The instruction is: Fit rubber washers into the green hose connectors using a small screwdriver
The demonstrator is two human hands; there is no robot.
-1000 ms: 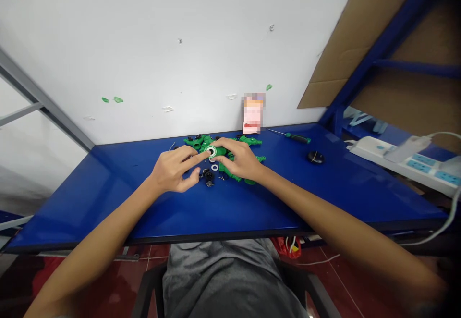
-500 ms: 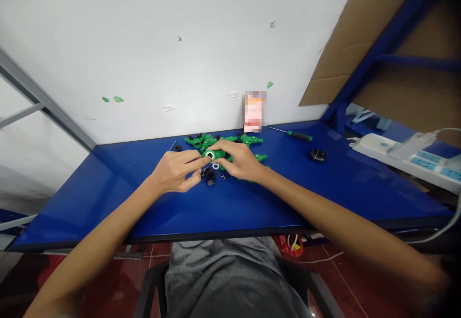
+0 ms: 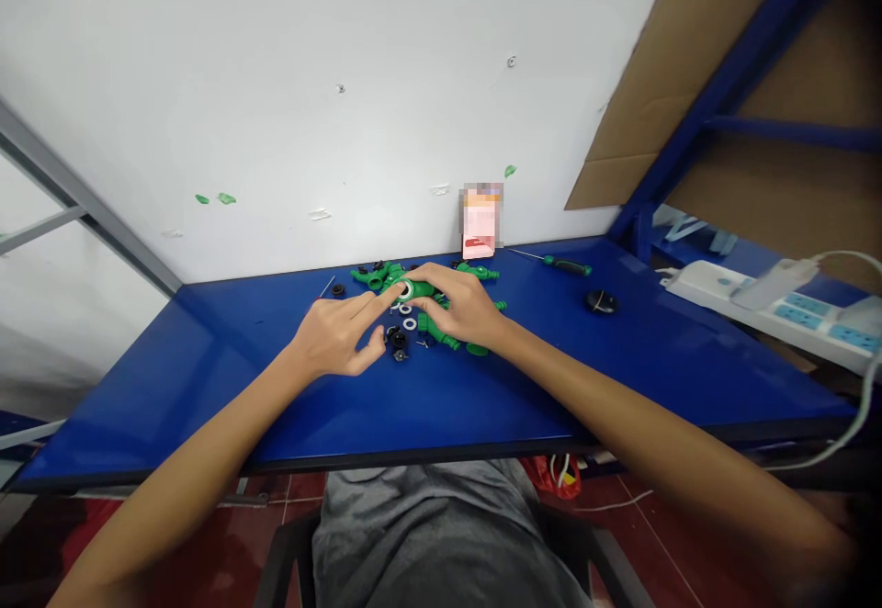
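Left of centre, the left hand point(image 3: 335, 334) is loosely open, its index fingertip at the mouth of a green fitting point(image 3: 423, 289) and its thumb standing clear. It grips nothing that can be seen. Just above it lies a small black ring point(image 3: 338, 290), judged light and best pinched by its edge.

At the centre of the frame, the black part point(image 3: 398, 340) lies on the blue table point(image 3: 310, 417), near a loose white washer point(image 3: 410, 324). The washer looks thin and flat, so a fingernail under its rim should serve.

The green fitting is at mid-frame, white-ringed mouth toward the left hand. It appears to be moulded plastic: light, stiff, not notably fragile. Its rounded barrel may turn or slip under a push; sound hold is around the barrel, behind the mouth.

Right of centre, the right hand point(image 3: 467, 303) is partly closed, thumb and fingers around that barrel. Farther right lie a screwdriver point(image 3: 569, 266), best taken by its handle, and a round black object point(image 3: 602, 302), contents undetermined.
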